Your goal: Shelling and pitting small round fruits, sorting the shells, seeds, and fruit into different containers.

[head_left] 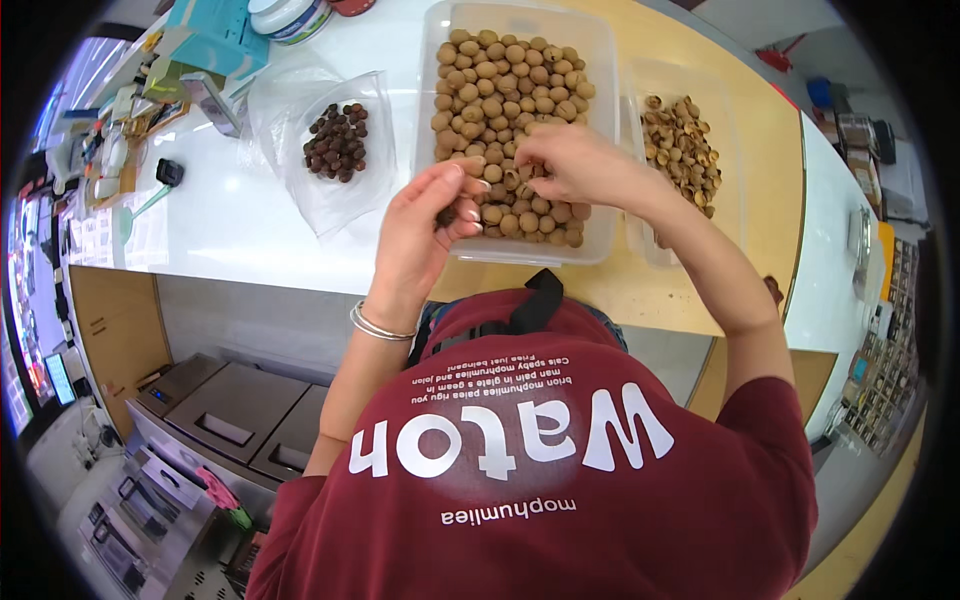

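Note:
A clear plastic bin [603, 150] holds many round tan dried longans [500, 95] in their shells. Over the bin's near left part, my left hand [432, 208] is closed with its fingers curled round a dark peeled longan [446, 214], which shows partly by the palm. My right hand [575, 165] reaches in from the right, low over the longans, fingers bent and drawn together. What lies between its fingertips is hidden. To the left, dark peeled longans [337, 142] sit in a clear plastic bag [290, 120]. At the right, a clear tray [640, 240] contains broken tan shells [680, 150].
The bins stand on a yellow and white table [765, 170]. Back left are a blue box [215, 40], a white tub [288, 18] and a phone [210, 103]. A small stand with a pale green handle [150, 205] lies left. Below is a grey appliance [225, 410].

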Action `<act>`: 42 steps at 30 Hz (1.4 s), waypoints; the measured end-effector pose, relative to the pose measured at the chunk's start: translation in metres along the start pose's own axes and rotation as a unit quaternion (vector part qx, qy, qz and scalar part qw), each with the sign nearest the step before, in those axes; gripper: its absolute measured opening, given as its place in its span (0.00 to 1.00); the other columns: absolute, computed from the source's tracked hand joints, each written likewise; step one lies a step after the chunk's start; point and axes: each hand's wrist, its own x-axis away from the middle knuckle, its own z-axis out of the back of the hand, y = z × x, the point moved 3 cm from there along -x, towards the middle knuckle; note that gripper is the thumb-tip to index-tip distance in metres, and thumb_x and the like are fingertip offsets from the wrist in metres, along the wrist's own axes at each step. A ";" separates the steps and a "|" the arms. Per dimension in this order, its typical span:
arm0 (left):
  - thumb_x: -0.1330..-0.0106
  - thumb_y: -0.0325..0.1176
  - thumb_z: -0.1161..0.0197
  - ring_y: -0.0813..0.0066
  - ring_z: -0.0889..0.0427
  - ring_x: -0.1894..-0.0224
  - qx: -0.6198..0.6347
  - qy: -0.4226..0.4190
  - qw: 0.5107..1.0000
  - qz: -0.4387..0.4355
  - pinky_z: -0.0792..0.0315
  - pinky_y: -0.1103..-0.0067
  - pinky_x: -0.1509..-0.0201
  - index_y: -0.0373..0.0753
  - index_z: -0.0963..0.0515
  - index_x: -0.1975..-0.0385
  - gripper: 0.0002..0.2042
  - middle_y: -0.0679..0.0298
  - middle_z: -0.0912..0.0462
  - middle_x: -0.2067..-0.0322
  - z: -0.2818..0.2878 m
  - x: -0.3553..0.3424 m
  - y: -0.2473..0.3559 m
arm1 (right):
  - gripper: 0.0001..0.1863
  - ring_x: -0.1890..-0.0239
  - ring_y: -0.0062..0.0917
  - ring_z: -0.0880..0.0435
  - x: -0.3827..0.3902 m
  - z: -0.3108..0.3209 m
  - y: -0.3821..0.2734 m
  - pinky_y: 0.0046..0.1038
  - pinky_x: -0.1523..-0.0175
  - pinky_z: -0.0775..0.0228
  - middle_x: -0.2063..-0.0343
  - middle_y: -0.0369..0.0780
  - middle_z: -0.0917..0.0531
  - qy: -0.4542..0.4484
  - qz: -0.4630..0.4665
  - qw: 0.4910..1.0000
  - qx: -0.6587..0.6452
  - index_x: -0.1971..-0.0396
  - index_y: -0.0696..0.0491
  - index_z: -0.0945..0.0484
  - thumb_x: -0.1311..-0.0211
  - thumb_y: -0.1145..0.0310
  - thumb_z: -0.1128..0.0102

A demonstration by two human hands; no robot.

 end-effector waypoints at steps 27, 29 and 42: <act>0.39 0.34 0.44 0.84 0.27 0.78 -0.071 -0.025 0.997 -0.013 0.30 0.90 0.78 0.34 0.27 0.63 0.10 0.66 0.24 0.76 -0.028 -0.003 0.001 | 0.19 0.70 0.19 0.28 0.034 0.008 -0.031 0.19 0.68 0.35 0.71 0.35 0.26 0.186 0.011 0.936 -0.298 0.55 0.54 0.26 0.50 0.77 0.43; 0.39 0.35 0.45 0.83 0.27 0.78 -0.035 -0.036 0.999 0.008 0.30 0.90 0.78 0.34 0.27 0.63 0.11 0.65 0.24 0.75 -0.029 -0.004 0.001 | 0.19 0.70 0.17 0.28 0.033 0.005 -0.029 0.18 0.68 0.35 0.69 0.35 0.26 0.173 -0.002 0.920 -0.352 0.54 0.54 0.26 0.50 0.77 0.44; 0.38 0.36 0.46 0.81 0.27 0.75 0.058 -0.124 0.987 0.079 0.27 0.90 0.74 0.33 0.29 0.60 0.13 0.65 0.25 0.73 -0.019 -0.020 -0.018 | 0.15 0.75 0.20 0.27 0.030 0.008 -0.033 0.20 0.72 0.36 0.75 0.35 0.28 0.177 -0.014 0.932 -0.315 0.59 0.52 0.26 0.50 0.73 0.43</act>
